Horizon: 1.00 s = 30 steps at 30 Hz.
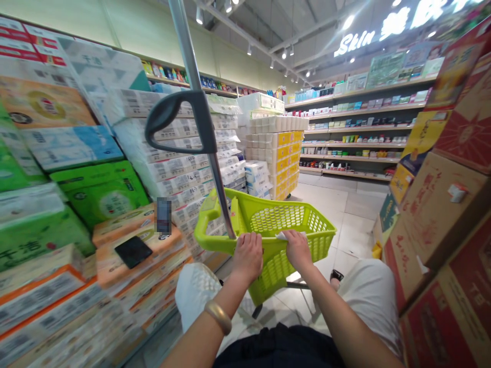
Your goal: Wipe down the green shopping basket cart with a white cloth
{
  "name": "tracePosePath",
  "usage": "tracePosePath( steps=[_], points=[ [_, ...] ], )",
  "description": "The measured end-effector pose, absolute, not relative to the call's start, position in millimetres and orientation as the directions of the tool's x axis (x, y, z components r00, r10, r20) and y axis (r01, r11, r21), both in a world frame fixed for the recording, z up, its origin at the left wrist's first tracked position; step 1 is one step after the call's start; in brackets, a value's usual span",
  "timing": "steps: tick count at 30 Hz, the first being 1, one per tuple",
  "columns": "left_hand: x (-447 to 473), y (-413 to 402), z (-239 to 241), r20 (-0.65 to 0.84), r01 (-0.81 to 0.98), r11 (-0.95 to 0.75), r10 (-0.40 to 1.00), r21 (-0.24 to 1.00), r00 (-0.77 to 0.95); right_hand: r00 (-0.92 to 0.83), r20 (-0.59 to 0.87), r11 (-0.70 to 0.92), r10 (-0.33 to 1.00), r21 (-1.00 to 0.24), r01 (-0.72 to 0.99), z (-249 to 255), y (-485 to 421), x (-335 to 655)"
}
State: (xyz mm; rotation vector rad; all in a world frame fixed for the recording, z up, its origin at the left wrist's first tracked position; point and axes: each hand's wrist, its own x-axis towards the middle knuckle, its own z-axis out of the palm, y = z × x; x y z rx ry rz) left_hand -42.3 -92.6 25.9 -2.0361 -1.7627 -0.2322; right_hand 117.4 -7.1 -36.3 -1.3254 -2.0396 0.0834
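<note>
A lime-green shopping basket (268,243) stands in front of my knees, with perforated sides and a hollow inside. From its left side rises a metal pole (220,194), topped by a dark grey loop handle (203,122). My left hand (248,254) is closed over the basket's near rim, close to the foot of the pole; a gold bangle (218,317) circles that wrist. Farther right along the same rim, my right hand (298,250) presses a white tissue or cloth (282,236) against the plastic. Its fingertips are partly hidden behind the rim.
Stacked tissue packs (184,168) line the left, with a black flat object (133,251) lying on an orange pack. Cardboard cartons (441,214) rise close on the right. Beyond the tiled floor (326,197) are shelves of goods (356,122).
</note>
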Motion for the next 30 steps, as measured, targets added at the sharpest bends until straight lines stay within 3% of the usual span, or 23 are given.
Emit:
tracePosePath(
  steps=[3,11,18,26,30],
  points=[
    [-41,-93,26,0.402,0.972,-0.09,0.899,-0.218,0.174,-0.212,0.509,0.453,0.835,-0.416,0.789,-35,-11,108],
    [-43,-94,26,0.4,0.971,-0.089,0.9,-0.221,0.173,-0.338,0.593,0.647,0.731,-0.445,0.619,-33,-23,91],
    [-42,-94,26,0.416,0.972,-0.097,0.891,-0.212,0.18,-0.168,0.627,0.539,0.761,-0.466,0.702,-57,-4,119],
    [-43,-93,24,0.432,0.968,-0.09,0.882,-0.235,0.187,-0.142,0.75,0.699,0.646,-0.507,0.503,-57,-18,77],
    [-43,-94,25,0.431,0.963,-0.095,0.88,-0.25,0.199,-0.084,0.766,0.694,0.638,-0.524,0.495,-66,-9,102]
  ],
)
